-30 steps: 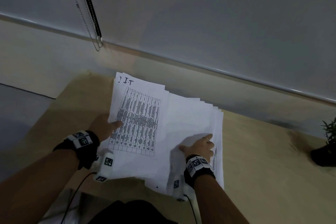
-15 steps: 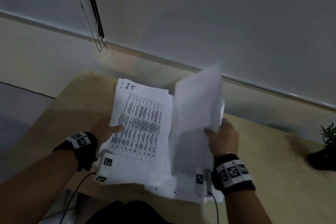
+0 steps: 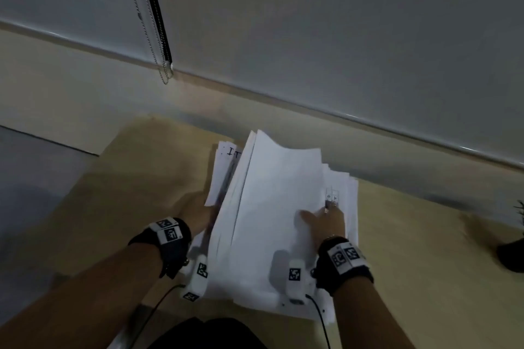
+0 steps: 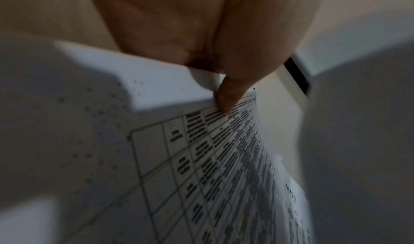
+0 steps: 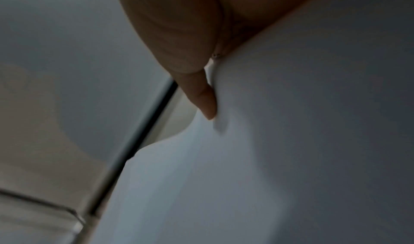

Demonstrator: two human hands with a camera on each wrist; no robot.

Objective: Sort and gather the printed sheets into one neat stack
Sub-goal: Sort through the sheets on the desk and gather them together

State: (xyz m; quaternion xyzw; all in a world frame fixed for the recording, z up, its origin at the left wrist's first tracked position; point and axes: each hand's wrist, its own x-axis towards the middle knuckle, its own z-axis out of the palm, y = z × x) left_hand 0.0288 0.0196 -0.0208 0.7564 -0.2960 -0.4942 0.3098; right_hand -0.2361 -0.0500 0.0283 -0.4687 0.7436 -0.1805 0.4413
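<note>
While the bundle of blank-faced sheets (image 3: 278,207) lay turned over leftward, your right hand (image 3: 326,224) rested flat on top of it, fingers straight and close together, thumb out to the left. The right wrist view showed one fingertip (image 5: 208,104) pressed into white paper, nothing curled round it.

Your left hand (image 3: 198,215) sat at the left edge of the pile, mostly under the overhanging paper. In the left wrist view a finger (image 4: 226,99) touched the printed table sheet (image 4: 212,168) near its edge; whether the other fingers gripped anything, I could not tell.

Step in hand, as I judged it: folding the right-hand bundle onto the printed pile to make one stack. The paper lay mid-table (image 3: 141,193), near the wall side, with edges fanned and stepped on the right and at the near end.

Next move probably calls for squaring: both hands on opposite edges, tapping the sheets flush.

Hard to make out: the printed sheet showed from the head view only as a sliver with handwriting at the far left (image 3: 226,156). A potted plant (image 3: 513,252) was cut off at the right. Motion blur softened both wrist views.
</note>
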